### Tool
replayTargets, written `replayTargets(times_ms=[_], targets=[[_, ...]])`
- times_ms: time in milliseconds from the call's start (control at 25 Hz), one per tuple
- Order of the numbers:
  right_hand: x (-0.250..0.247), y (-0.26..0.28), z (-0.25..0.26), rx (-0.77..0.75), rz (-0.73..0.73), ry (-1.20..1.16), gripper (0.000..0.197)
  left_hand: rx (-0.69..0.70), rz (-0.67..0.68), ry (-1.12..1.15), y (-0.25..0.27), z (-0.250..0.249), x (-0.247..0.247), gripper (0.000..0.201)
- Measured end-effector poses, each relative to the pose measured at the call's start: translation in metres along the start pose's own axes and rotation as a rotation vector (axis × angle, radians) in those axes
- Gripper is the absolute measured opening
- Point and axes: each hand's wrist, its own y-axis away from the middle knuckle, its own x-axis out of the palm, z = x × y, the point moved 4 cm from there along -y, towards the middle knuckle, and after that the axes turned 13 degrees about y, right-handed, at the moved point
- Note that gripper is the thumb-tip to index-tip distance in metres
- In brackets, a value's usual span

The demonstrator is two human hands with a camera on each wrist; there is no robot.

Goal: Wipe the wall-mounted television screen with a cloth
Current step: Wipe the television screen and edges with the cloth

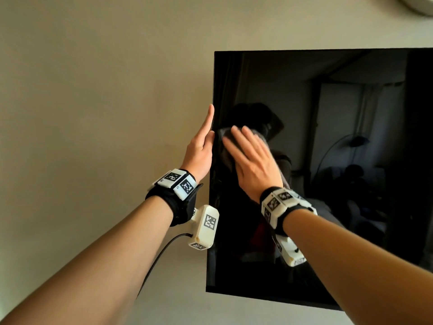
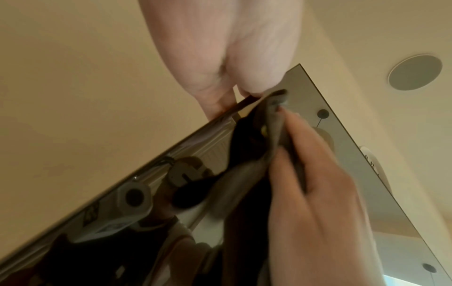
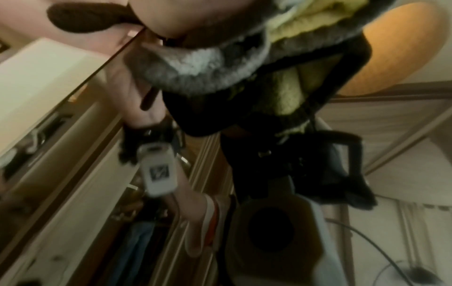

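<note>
The black wall-mounted television (image 1: 328, 160) fills the right half of the head view, its glossy screen reflecting the room. My right hand (image 1: 250, 158) lies flat with straight fingers, pressing a grey cloth (image 1: 221, 134) against the screen near its left edge. In the left wrist view the cloth (image 2: 274, 123) bunches under the right hand (image 2: 318, 193). The right wrist view shows the cloth (image 3: 195, 63) as fluffy grey with a yellow-green side. My left hand (image 1: 203, 141) rests along the television's left edge, fingers straight and pointing up, thumb at the front of the edge.
A bare beige wall (image 1: 93, 113) lies left of and above the television. A white rounded fixture (image 1: 419, 5) sits at the top right corner. A round ceiling fitting (image 2: 414, 72) shows in the left wrist view. A black cable (image 1: 159, 256) hangs from my left wrist camera.
</note>
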Motion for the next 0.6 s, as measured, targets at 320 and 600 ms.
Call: replayTargets(times_ms=[320,600], targets=[[-0.004,0.017,-0.002,0.027,-0.014,0.013,0.052,-0.051,0.031,0.012,0.025,0.006,0.001,0.058],[0.001,0.035,0.006,-0.212,0.124,0.052,0.053,-0.033,0.073,-0.084,0.037,0.006,0.001,0.057]])
